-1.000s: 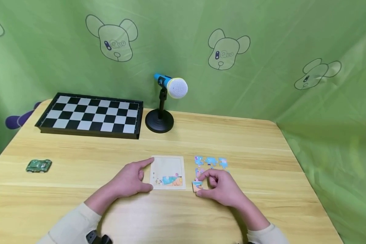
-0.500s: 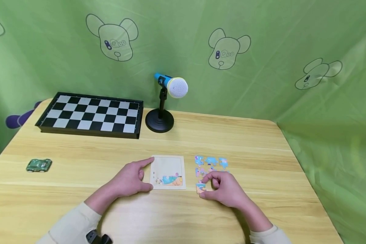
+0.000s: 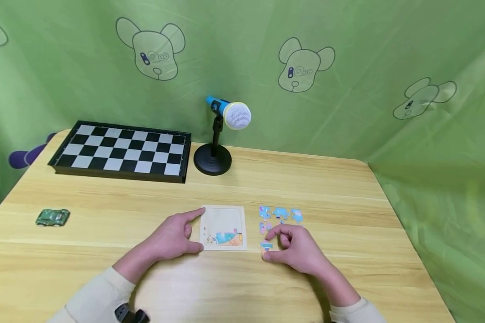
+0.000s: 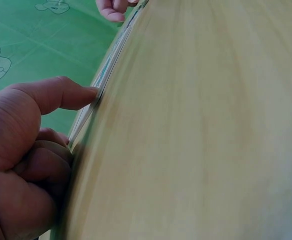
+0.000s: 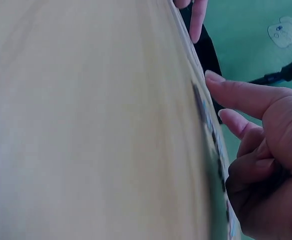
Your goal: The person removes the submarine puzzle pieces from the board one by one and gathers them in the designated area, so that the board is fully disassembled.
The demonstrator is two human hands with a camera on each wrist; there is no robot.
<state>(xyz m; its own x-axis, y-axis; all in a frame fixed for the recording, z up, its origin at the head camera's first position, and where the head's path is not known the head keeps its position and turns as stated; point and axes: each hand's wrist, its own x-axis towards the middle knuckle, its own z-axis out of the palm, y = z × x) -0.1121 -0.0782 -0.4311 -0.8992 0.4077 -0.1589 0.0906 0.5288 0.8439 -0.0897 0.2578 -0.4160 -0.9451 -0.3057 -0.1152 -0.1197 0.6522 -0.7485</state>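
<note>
My left hand (image 3: 174, 237) rests on the left side of a pale puzzle tray (image 3: 222, 218), index fingertip at the far corner and thumb at the near one. A few joined pieces (image 3: 228, 238) fill the tray's near edge. In the left wrist view my thumb (image 4: 68, 95) touches the tray edge. My right hand (image 3: 293, 246) is over the loose jigsaw pieces, thumb and index tips at opposite ends of a blue-and-orange puzzle piece (image 3: 266, 247). The right wrist view shows these fingertips (image 5: 215, 76) slightly above the pieces. The hand hides part of the group.
More loose jigsaw pieces (image 3: 280, 212) lie in rows right of the tray. A black-framed chessboard (image 3: 123, 150) and a blue toy microphone (image 3: 236, 115) on a round-based stand are at the back. A green toy car (image 3: 52, 217) sits at the left.
My right hand has moved a little right with the blue-and-orange puzzle piece, which now lies beside the other loose pieces. The right thumb then shifted slightly. My left hand stays at the tray.
</note>
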